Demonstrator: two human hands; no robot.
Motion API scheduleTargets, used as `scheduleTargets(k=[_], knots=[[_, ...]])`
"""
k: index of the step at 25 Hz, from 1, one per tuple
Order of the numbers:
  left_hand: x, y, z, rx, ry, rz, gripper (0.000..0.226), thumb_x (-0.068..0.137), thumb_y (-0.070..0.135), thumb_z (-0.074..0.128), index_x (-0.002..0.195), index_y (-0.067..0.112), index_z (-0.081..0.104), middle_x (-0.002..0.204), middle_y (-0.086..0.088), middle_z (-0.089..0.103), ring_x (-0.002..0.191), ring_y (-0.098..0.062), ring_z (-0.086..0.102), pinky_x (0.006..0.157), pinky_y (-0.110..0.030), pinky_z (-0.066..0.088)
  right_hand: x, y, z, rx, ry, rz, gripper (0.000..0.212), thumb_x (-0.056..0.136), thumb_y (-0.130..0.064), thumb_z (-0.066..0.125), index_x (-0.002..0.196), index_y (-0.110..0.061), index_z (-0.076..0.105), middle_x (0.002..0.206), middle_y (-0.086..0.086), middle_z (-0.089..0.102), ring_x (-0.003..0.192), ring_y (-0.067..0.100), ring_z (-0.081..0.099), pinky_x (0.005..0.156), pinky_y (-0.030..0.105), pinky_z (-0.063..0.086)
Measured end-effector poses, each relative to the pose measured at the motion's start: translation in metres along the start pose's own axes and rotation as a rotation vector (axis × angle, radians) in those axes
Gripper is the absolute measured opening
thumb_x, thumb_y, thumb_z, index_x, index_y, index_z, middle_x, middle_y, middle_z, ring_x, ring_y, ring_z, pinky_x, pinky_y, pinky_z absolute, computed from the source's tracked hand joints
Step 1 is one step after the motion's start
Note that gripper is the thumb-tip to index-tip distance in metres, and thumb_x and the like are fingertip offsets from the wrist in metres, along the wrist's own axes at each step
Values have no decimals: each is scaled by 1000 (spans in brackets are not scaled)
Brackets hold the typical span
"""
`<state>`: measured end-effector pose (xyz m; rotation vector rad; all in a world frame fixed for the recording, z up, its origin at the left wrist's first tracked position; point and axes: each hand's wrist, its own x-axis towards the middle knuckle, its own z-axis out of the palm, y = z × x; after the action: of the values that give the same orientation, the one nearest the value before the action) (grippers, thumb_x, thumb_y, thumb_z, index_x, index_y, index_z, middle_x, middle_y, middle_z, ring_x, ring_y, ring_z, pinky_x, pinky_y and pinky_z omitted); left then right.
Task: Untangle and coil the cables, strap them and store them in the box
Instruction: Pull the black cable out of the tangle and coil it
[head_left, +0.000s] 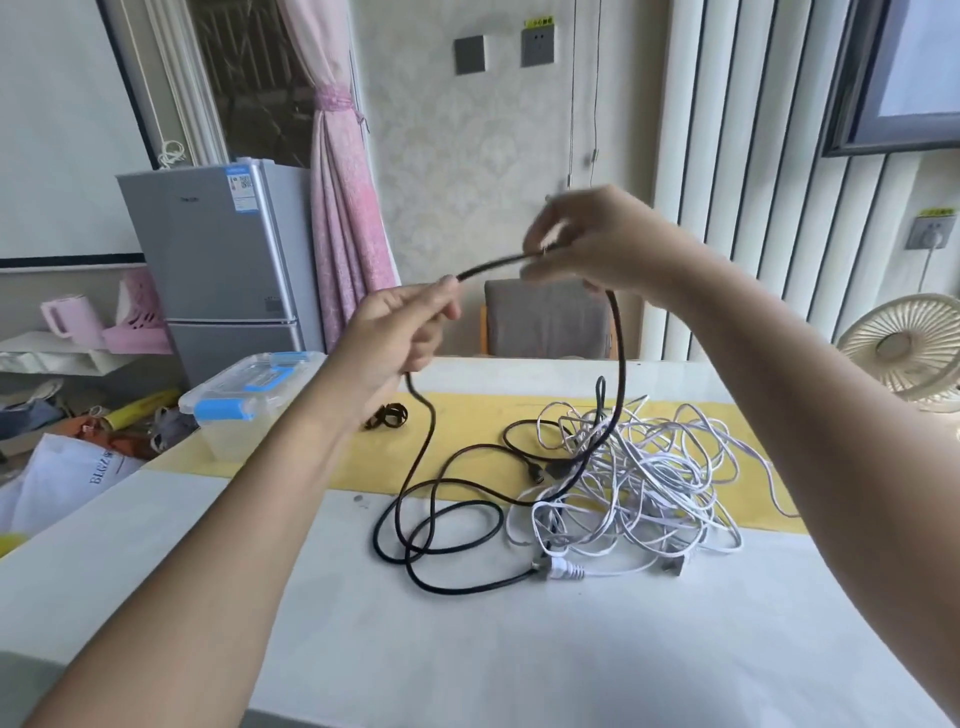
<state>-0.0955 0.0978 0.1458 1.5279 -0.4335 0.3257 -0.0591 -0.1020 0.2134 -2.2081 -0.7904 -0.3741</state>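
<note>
Both hands are raised above the table (467, 649) with a short stretch of black cable (493, 265) pulled fairly taut between them. This looks like the start of a first coil, or feeding length out of the mess. The left hand (410, 332) has its fingers curled round the cable, with thumb and fingertips pinching where it exits toward the right. Below that hand the cable drops to loose loops on the table. The right hand (587, 244) is blurred. Its fingers look curled and gripping the cable, but I cannot tell the exact finger placement. From it a second run hangs down into the pile. Holding the cable high likely lets its weight pull it free of the white cables (649, 467), a dense tangle lying on the table and partly over the yellow runner (467, 415). The black cable passes through that tangle's left side, so the snag risk is there. A black plug end lies beside a white connector at the front of the pile. The box (244, 400), clear with blue latches, sits lid-on at the table's far left edge, well apart from the cables. A small dark bundle, probably the straps (387, 415), lies between the box and the cables, within reach for later. My judgement is that the task is at an early stage, with nothing coiled, strapped or stored yet.
</note>
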Motion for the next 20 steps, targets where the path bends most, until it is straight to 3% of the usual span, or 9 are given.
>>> scheduleTargets(k=[2,4,6,9,11,14,16,18,20], knots=[[3,-7,-27,-46,159,-35,29,91,25,54,64,15,59,39,15,25,33,0,17,33,-12,13,0,44,14,-336,-111,107,15,74,-16,72,88,-13,70,70,8,67,51,16,57,53,23,47],[6,-11,-55,-121,321,-76,29,97,23,48,71,13,55,39,15,25,32,2,17,33,-13,9,1,87,22,-568,-15,223,17,73,-18,67,86,-8,71,71,12,67,65,25,63,58,29,51],[7,-18,-80,-144,406,-103,29,100,24,40,79,13,56,40,14,30,30,1,19,33,-13,9,0,110,25,-609,59,308,22,76,-25,69,82,-3,70,63,11,60,69,31,60,53,30,45],[3,-42,-104,-27,526,-138,31,103,21,32,89,13,59,49,11,37,30,1,20,31,-12,12,6,112,33,-595,43,343,31,79,-36,70,70,-8,64,54,2,44,68,28,50,47,28,31],[-1,-61,-111,113,600,-183,29,102,17,31,98,9,58,60,4,37,29,1,20,31,-12,14,12,105,46,-494,-22,341,32,78,-41,71,68,-11,65,58,2,51,65,24,52,47,24,33],[-8,-90,-129,312,750,-253,32,100,14,31,107,5,61,64,3,46,38,-2,34,38,-16,24,16,103,79,-45,-131,380,26,83,-24,70,99,-3,70,73,6,67,59,16,62,56,23,53],[-16,-106,-141,467,771,-272,35,98,15,31,108,4,63,60,6,59,53,-10,44,51,-23,32,8,98,99,99,-146,362,41,84,-13,67,123,-7,58,85,10,72,73,20,69,75,32,58],[-25,-115,-142,617,689,-316,33,98,14,34,104,6,65,66,5,66,59,-16,46,55,-28,34,-11,90,117,-30,-233,252,39,84,-17,68,121,-13,59,91,9,73,80,19,67,82,32,54],[-30,-122,-142,879,654,-407,29,95,10,37,108,6,64,98,-10,70,80,-26,55,67,-33,41,-37,83,138,-215,-404,137,32,82,-27,70,111,-15,65,98,5,71,82,17,62,77,26,49]])
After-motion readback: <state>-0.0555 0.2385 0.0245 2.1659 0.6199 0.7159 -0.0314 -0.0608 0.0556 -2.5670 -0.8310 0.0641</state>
